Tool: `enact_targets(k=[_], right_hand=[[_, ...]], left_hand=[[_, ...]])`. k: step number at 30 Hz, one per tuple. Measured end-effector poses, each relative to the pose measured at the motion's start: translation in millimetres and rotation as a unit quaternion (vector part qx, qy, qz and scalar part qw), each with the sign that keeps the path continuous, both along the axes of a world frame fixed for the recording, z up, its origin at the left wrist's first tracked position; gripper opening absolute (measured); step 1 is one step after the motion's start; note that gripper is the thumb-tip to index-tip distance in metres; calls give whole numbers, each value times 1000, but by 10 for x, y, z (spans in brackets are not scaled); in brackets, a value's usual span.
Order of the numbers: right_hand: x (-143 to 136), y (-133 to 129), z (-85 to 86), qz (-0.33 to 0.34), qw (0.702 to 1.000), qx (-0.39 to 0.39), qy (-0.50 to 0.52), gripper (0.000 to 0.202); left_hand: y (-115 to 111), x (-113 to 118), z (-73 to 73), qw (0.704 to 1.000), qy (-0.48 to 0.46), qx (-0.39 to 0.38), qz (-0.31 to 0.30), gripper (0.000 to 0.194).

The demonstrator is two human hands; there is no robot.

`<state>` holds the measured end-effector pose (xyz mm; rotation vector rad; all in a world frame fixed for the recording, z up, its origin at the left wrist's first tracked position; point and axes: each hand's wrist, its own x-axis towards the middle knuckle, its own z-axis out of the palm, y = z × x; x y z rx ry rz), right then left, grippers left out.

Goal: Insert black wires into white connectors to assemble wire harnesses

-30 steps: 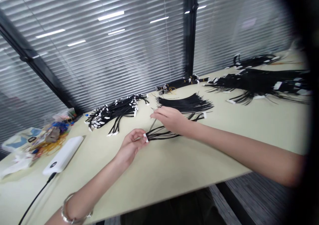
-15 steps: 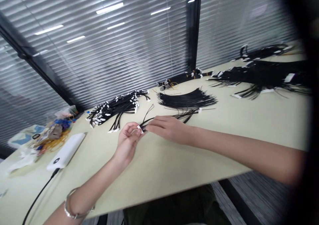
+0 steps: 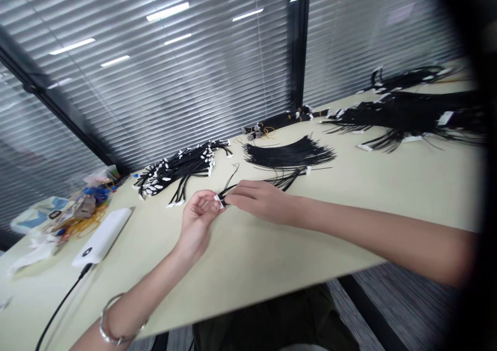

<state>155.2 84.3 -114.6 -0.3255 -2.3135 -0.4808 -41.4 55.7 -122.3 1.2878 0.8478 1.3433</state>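
Note:
My left hand (image 3: 200,216) is closed, its thumb and fingers pinching a small white connector (image 3: 219,201). Thin black wires (image 3: 232,177) come out of that connector and run to the right. Just beside it, my right hand (image 3: 258,201) has its fingers bent together on the wires close to the connector; the fingertips partly hide what they grip. Beyond the right hand the black cable (image 3: 289,180) goes on along the table to a second white connector (image 3: 308,170). A fan of loose black wires (image 3: 289,153) lies just behind.
Back left lies a heap of black cables with white connectors (image 3: 174,167). More black cable bundles (image 3: 407,115) cover the far right. On the left are a white power bank (image 3: 103,237) with a black cord and a clutter of bags and yellow bands (image 3: 83,219). The table's front edge (image 3: 272,301) is near me.
The view has shifted very slightly. Both hands keep nearly the same place and grip at the white connector.

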Motion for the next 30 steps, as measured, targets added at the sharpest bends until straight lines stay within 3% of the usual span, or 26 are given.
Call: enact_targets(k=[3, 8, 16, 20, 26, 30], right_hand=[[9, -3, 13, -2, 1000, 29, 1, 20], [25, 4, 13, 3, 989, 151, 1, 11], [46, 84, 2, 12, 969, 248, 11, 15], [64, 80, 34, -2, 973, 230, 24, 19], [63, 53, 37, -39, 989, 144, -19, 29], [63, 106, 3, -7, 992, 128, -19, 26]], left_hand=[[-2, -4, 6, 1000, -17, -15, -4, 20], [-19, -6, 33, 998, -47, -41, -16, 22], [-38, 3, 35, 996, -64, -61, -25, 22], [-28, -14, 18, 994, -72, -74, -29, 23], [-20, -30, 11, 994, -76, -75, -23, 23], [-9, -34, -3, 994, -77, -78, -15, 24]])
